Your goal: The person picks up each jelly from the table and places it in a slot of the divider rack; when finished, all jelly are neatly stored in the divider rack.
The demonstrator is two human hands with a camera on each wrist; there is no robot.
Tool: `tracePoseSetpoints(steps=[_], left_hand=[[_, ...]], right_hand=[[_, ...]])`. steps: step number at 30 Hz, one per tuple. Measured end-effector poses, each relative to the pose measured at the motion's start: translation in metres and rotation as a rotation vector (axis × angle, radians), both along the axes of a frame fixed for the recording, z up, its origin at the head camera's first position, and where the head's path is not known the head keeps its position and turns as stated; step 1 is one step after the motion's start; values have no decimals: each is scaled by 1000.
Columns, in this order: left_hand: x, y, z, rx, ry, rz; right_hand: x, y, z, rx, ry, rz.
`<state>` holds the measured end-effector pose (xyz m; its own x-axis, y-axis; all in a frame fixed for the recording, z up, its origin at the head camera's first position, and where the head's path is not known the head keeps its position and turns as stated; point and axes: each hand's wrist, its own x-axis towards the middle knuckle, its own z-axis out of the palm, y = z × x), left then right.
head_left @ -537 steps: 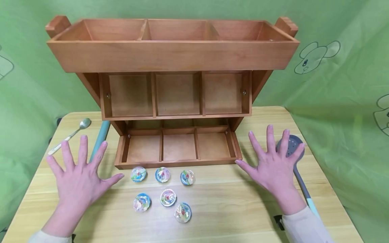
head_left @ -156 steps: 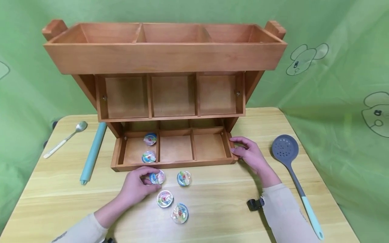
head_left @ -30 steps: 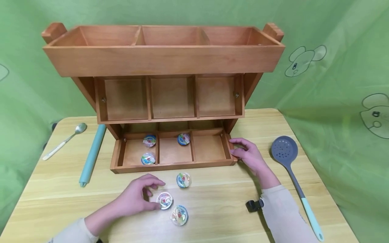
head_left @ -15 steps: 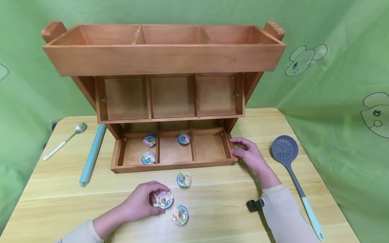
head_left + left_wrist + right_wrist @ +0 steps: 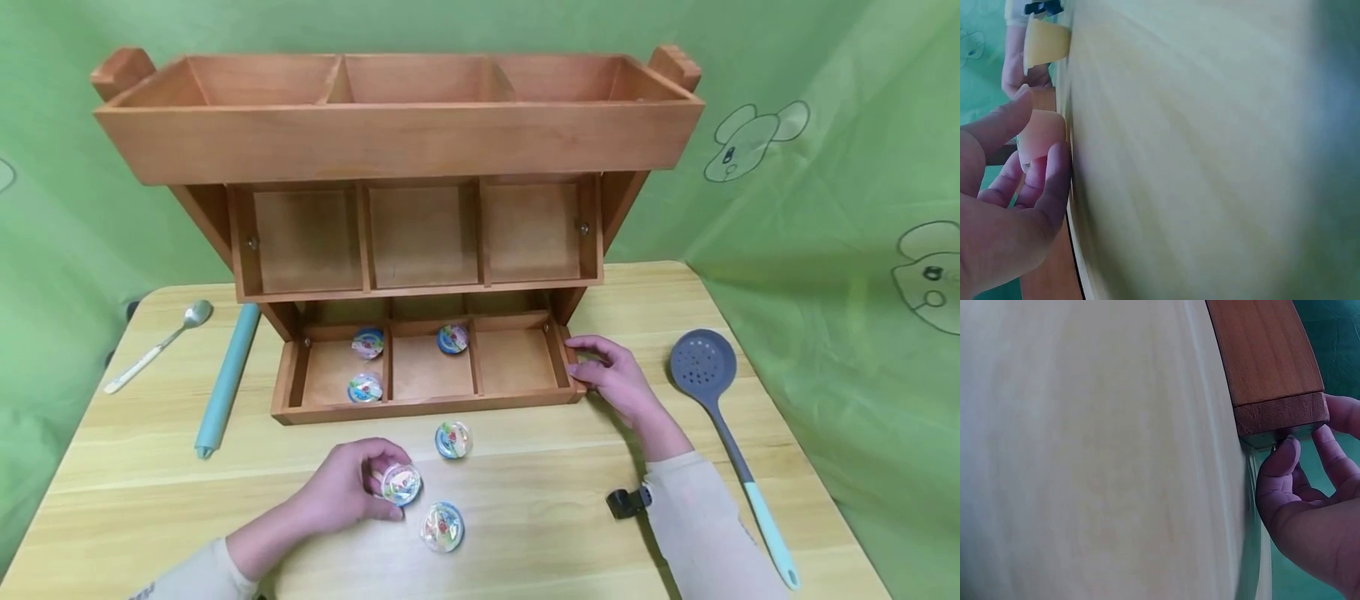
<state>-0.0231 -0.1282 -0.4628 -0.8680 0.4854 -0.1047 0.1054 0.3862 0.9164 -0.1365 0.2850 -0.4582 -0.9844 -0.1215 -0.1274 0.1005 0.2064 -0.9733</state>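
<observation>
In the head view my left hand [image 5: 341, 492] pinches a jelly cup [image 5: 401, 484] with a shiny printed lid, between thumb and fingers, at or just above the tabletop. The left wrist view shows the cup's pale tapered side [image 5: 1042, 132]. Two more cups stand nearby: one ahead [image 5: 453, 440], one nearer me [image 5: 442, 527]. A three-tier wooden rack [image 5: 397, 137] stands behind. Its bottom tray [image 5: 427, 407] has two cups in the left compartment and one in the middle. My right hand [image 5: 622, 387] grips the tray's right end, thumb [image 5: 1282, 459] against the end face.
A spoon [image 5: 157, 346] and a blue-green stick [image 5: 228, 379] lie left of the rack. To the right lies a grey skimmer [image 5: 702, 364] with a mint handle. The rack's overhanging top tier sits above the lower trays. Green cloth [image 5: 810, 200] surrounds the wooden table [image 5: 540, 500].
Both hands were spread over the table at first. Three cups have since moved into the bottom tray, and the left hand has taken hold of another. My right hand has stayed on the tray end.
</observation>
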Motion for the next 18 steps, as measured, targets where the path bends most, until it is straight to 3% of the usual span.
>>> tracePoseSetpoints(steps=[8,18], left_hand=[[-9,-2,6,43,-31,43],[-29,7,31,96,-14,115]], right_hand=[[0,0,0,-2,-9,-6],[0,-1,1,-2,-11,-12]])
